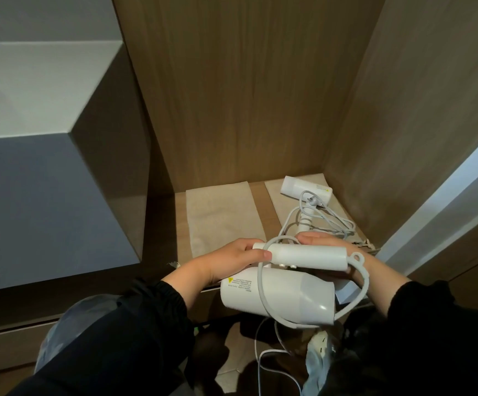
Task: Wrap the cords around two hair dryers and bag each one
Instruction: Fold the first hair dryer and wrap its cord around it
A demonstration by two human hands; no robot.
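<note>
A grey cabinet (46, 195) filled the left side, beside a wooden alcove. On the alcove's shelf (257, 201) a flat brown bag (220, 215) lay to the left, apart from a second brown bag (277, 207) further right.

Near the shelf's front edge, the left hand (232, 257) gripped the free end of the held hair dryer's handle, fingers curled round the far side and thumb pressed along the near side. The held hair dryer (277, 295) hung in the air just in front of the shelf, handle lying level on top and barrel below it. Its cord (260, 281) ran in one loop from the handle down across the barrel, then up round the right end, with the rest trailing to the floor.

The right hand (326, 241) held the handle from behind, fingers close together and curled over its far edge.

The second hair dryer (303, 190) lay on the right bag at the far right corner, its loose cord (337, 221) bunched beside it.
</note>
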